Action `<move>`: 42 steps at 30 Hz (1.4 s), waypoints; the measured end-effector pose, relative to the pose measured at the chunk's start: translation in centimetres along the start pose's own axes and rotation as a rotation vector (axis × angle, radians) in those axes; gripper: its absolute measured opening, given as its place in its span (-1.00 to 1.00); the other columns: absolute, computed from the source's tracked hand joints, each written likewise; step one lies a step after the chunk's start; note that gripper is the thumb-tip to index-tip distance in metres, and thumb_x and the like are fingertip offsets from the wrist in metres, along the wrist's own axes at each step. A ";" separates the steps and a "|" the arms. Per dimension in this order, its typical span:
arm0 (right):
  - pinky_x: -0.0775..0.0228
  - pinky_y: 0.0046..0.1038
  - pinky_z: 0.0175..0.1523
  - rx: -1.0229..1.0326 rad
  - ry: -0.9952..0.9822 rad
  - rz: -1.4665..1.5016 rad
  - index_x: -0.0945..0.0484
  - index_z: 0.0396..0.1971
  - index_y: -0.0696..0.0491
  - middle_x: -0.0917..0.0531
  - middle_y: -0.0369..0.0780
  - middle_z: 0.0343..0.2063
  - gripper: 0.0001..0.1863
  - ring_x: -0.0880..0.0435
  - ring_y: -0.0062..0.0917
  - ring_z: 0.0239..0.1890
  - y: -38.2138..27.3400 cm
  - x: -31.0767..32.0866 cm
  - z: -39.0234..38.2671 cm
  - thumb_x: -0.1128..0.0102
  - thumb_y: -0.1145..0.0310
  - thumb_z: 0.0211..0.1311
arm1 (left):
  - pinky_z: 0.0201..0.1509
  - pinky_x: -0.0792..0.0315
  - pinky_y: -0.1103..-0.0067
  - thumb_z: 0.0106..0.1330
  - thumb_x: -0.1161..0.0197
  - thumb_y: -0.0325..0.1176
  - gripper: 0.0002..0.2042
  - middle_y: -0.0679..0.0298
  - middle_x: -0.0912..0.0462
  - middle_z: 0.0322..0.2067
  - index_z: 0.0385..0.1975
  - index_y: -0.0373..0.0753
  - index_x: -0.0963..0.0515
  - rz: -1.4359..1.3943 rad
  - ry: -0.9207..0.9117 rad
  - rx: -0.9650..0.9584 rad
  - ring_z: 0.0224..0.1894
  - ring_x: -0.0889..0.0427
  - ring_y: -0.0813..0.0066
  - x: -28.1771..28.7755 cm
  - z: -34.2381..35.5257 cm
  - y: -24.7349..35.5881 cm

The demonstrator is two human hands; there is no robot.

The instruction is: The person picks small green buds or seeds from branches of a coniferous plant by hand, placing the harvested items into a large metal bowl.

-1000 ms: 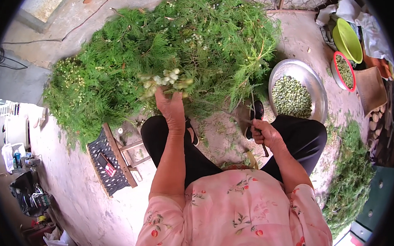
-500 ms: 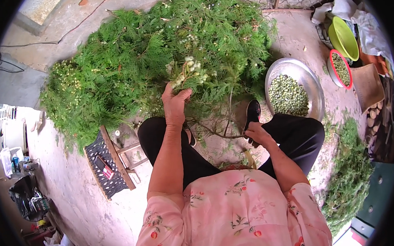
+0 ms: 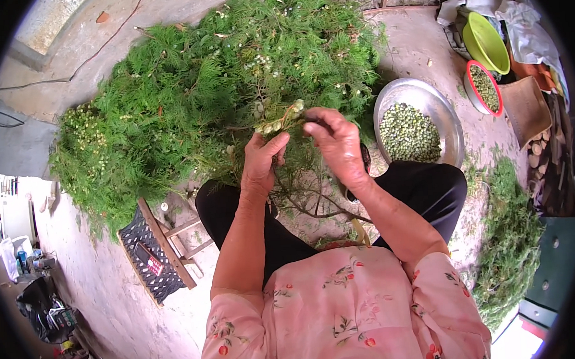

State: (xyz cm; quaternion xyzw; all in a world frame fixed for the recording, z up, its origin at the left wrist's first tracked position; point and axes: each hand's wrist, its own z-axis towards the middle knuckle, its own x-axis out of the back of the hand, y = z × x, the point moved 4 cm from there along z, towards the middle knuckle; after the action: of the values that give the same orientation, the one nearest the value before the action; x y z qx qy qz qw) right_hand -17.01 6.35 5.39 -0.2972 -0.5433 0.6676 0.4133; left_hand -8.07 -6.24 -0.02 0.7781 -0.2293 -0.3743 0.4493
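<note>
A conifer sprig (image 3: 278,123) with pale green cones rises above my left hand (image 3: 259,167), whose thumb and fingers are closed on it. From the right, my right hand (image 3: 342,147) has come up to the sprig's tip with thumb and fingers bent together. What those fingertips hold, if anything, is hidden. A large heap of cut green branches (image 3: 186,100) spreads just beyond both hands, with cones scattered through it. Below the hands a thin brown branch (image 3: 315,212) lies between my knees.
A wide metal basin (image 3: 454,128) of green cones stands to the right, with a red-rimmed bowl (image 3: 470,90) and a yellow-green basin (image 3: 486,42) farther out. At left, a low stool (image 3: 150,255) carries a phone (image 3: 150,259). More greenery (image 3: 508,239) lies at the right.
My right hand has left the branch by my right knee and moved up and inward to the sprig. My left hand still holds the sprig, slightly lower. The view has shifted a little.
</note>
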 end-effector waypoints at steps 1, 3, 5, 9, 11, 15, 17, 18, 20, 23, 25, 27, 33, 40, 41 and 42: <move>-0.36 -0.60 -0.35 0.016 0.015 -0.038 -0.53 -0.34 0.16 -0.55 -0.22 -0.44 -0.77 -0.51 -0.60 -0.45 0.2 -0.6 0.1 -0.24 0.59 -0.10 | -0.63 -0.13 0.69 -0.03 -0.34 -0.36 -0.71 0.40 -0.42 -0.64 -0.36 -0.27 -0.41 -0.032 0.032 -0.013 -0.67 -0.29 0.66 -0.5 -0.4 0.4; -0.36 -0.57 -0.33 0.047 0.053 -0.080 -0.53 -0.36 0.14 -0.51 -0.23 -0.47 -0.76 -0.50 -0.56 -0.46 1.1 -1.3 0.1 -0.26 0.57 -0.14 | -0.63 -0.17 0.68 0.01 -0.30 -0.37 -0.77 0.40 -0.42 -0.63 -0.38 -0.25 -0.42 -0.040 0.023 0.018 -0.66 -0.31 0.63 -0.3 -0.5 0.0; -0.36 -0.56 -0.33 0.035 0.045 -0.098 -0.53 -0.37 0.14 -0.51 -0.23 -0.48 -0.77 -0.50 -0.56 -0.46 1.8 -1.3 0.0 -0.26 0.56 -0.14 | -0.63 -0.20 0.66 0.06 -0.26 -0.38 -0.82 0.39 -0.41 -0.61 -0.39 -0.23 -0.43 -0.050 0.019 0.048 -0.65 -0.33 0.61 -0.3 -0.6 -0.1; -0.35 -0.56 -0.34 0.003 0.027 -0.071 -0.51 -0.43 0.15 -0.52 -0.23 -0.48 -0.82 -0.50 -0.55 -0.47 2.5 -1.4 -0.1 -0.24 0.55 -0.12 | -0.69 -0.11 0.67 0.07 -0.26 -0.37 -0.86 0.40 -0.41 -0.64 -0.45 -0.24 -0.46 -0.041 0.087 0.102 -0.70 -0.29 0.62 -0.7 -1.2 0.3; -0.35 -0.56 -0.36 -0.001 0.016 -0.103 -0.50 -0.45 0.16 -0.53 -0.23 -0.48 -0.84 -0.51 -0.55 -0.48 2.3 -1.3 -0.2 -0.23 0.56 -0.12 | -0.71 -0.08 0.67 0.07 -0.26 -0.36 -0.86 0.41 -0.40 -0.66 -0.45 -0.24 -0.47 -0.033 0.101 0.114 -0.72 -0.27 0.63 -0.6 -1.1 0.1; -0.34 -0.56 -0.39 -0.021 0.018 -0.160 -0.49 -0.46 0.17 -0.55 -0.22 -0.56 -0.88 -0.48 -0.59 -0.54 1.8 -1.5 -0.5 -0.20 0.55 -0.07 | -0.75 0.01 0.69 0.00 -0.34 -0.31 -0.80 0.46 -0.34 -0.75 -0.51 -0.25 -0.48 -0.071 0.149 0.018 -0.80 -0.17 0.70 -0.5 -1.5 0.1; -0.33 -0.58 -0.41 -0.138 0.055 -0.105 -0.49 -0.45 0.17 -0.54 -0.20 -0.62 -0.92 -0.46 -0.62 -0.56 2.3 -1.4 -0.5 -0.14 0.54 -0.01 | -0.75 0.05 0.69 -0.01 -0.34 -0.30 -0.79 0.50 -0.32 -0.77 -0.49 -0.25 -0.48 -0.075 0.172 0.037 -0.81 -0.12 0.73 -0.6 -1.7 -0.2; -0.33 -0.58 -0.41 -0.138 0.059 -0.106 -0.49 -0.45 0.17 -0.54 -0.20 -0.62 -0.92 -0.46 -0.62 -0.56 3.0 -1.3 -0.6 -0.14 0.54 -0.01 | -0.75 0.05 0.69 -0.01 -0.34 -0.30 -0.79 0.50 -0.32 -0.77 -0.49 -0.25 -0.48 -0.075 0.168 0.039 -0.81 -0.12 0.73 -0.7 -1.9 -0.1; -0.31 -0.60 -0.47 -0.189 0.144 -0.047 -0.49 -0.50 0.17 -0.54 -0.21 -0.65 -0.97 -0.46 -0.64 -0.60 5.1 -0.9 -0.7 -0.07 0.55 0.05 | -0.74 0.04 0.70 0.00 -0.33 -0.31 -0.79 0.49 -0.35 -0.73 -0.44 -0.25 -0.49 -0.038 0.151 0.074 -0.79 -0.13 0.73 -1.2 -2.0 -0.1; -0.29 -0.64 -0.53 -0.466 0.240 0.321 -0.46 -0.43 0.15 -0.53 -0.27 -0.59 -0.93 -0.44 -0.66 -0.61 5.5 2.1 1.4 0.02 0.56 0.11 | -0.72 0.01 0.70 0.02 -0.31 -0.30 -0.79 0.47 -0.42 -0.65 -0.41 -0.26 -0.50 -0.142 0.199 0.106 -0.77 -0.17 0.73 -0.9 -3.0 0.2; -0.29 -0.63 -0.52 -0.451 0.216 0.378 -0.45 -0.38 0.15 -0.53 -0.27 -0.57 -0.91 -0.45 -0.65 -0.60 5.3 2.7 1.8 0.03 0.55 0.11 | -0.72 -0.11 0.72 0.04 -0.29 -0.27 -0.76 0.43 -0.46 -0.62 -0.39 -0.27 -0.49 -0.179 0.173 0.124 -0.77 -0.26 0.72 -0.6 -3.0 -0.1; -0.28 -0.64 -0.53 -0.520 -0.024 0.689 -0.44 -0.34 0.15 -0.53 -0.27 -0.54 -0.89 -0.47 -0.65 -0.57 4.9 1.8 1.6 0.04 0.56 0.12 | -0.72 -0.12 0.73 0.04 -0.29 -0.24 -0.75 0.42 -0.46 -0.63 -0.39 -0.27 -0.48 -0.164 0.099 0.174 -0.77 -0.26 0.72 0.6 -2.8 -0.7; -0.26 -0.72 -0.45 -0.490 -0.236 0.521 -0.51 -0.34 0.13 -0.54 -0.39 -0.49 -0.84 -0.42 -0.76 -0.51 3.6 -0.1 -0.3 -0.20 0.47 0.03 | -0.75 -0.01 0.73 0.03 -0.29 -0.20 -0.72 0.45 -0.40 -0.68 -0.41 -0.27 -0.47 -0.155 0.074 0.185 -0.80 -0.16 0.75 0.4 -2.7 -1.8; -0.29 -0.67 -0.43 -0.298 -0.175 0.158 -0.55 -0.44 0.18 -0.55 -0.36 -0.57 -0.86 -0.44 -0.74 -0.52 4.2 0.3 -0.4 -0.26 0.54 -0.07 | -0.74 0.00 0.73 0.05 -0.25 -0.36 -0.79 0.44 -0.49 -0.56 -0.33 -0.26 -0.50 -0.052 0.155 0.131 -0.74 -0.23 0.76 -1.3 -3.2 -1.1; -0.29 -0.67 -0.45 -0.171 -0.121 0.069 -0.55 -0.43 0.18 -0.55 -0.35 -0.59 -0.86 -0.44 -0.74 -0.55 3.7 0.7 -0.3 -0.26 0.53 -0.07 | -0.70 -0.11 0.74 0.06 -0.25 -0.40 -0.78 0.42 -0.51 -0.51 -0.29 -0.27 -0.50 -0.159 0.138 0.133 -0.65 -0.34 0.73 -2.2 -3.6 -0.9; -0.28 -0.68 -0.48 -0.043 -0.069 -0.019 -0.56 -0.43 0.18 -0.54 -0.35 -0.61 -0.85 -0.44 -0.74 -0.58 3.1 0.9 -0.3 -0.26 0.52 -0.07 | -0.70 -0.11 0.74 0.06 -0.25 -0.40 -0.78 0.42 -0.51 -0.51 -0.29 -0.27 -0.50 -0.160 0.140 0.133 -0.65 -0.34 0.73 -2.1 -3.8 -1.0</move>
State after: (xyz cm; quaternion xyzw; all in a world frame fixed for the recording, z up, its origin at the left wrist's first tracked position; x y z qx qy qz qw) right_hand -17.91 7.04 2.31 -0.2777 -0.5741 0.6617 0.3942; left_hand -6.33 -2.26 1.14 0.8462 -0.1588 -0.3378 0.3804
